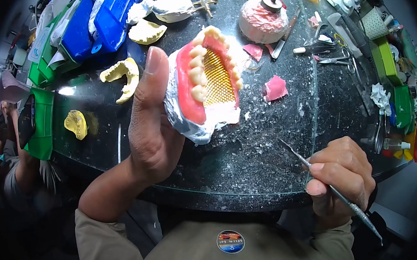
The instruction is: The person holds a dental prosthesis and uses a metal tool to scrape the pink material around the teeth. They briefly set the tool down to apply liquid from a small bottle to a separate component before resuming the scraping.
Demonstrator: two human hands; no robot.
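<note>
My left hand (pixel 152 119) grips a denture model (pixel 193 112) and holds it up over the bench. Pink wax and a row of cream teeth line its arch, a gold mesh covers the palate, and white plaster forms its base. The thumb lies along the model's left side; the other fingers are hidden behind it. In my right hand (pixel 342 174), pinched between thumb and fingers, is a thin metal wax carver (pixel 336 192). One pointed tip is directed up and left, apart from the model; the other end hangs below the hand.
Yellow plaster casts (pixel 126 80) lie at left and behind. Blue bins (pixel 109 26) stand back left. A pink wax-covered pot (pixel 264 22), a knife (pixel 286 33) and a wax scrap (pixel 276 88) are at back right. Scissors and pliers (pixel 336 59) lie farther right. White crumbs dust the dark bench (pixel 231 176).
</note>
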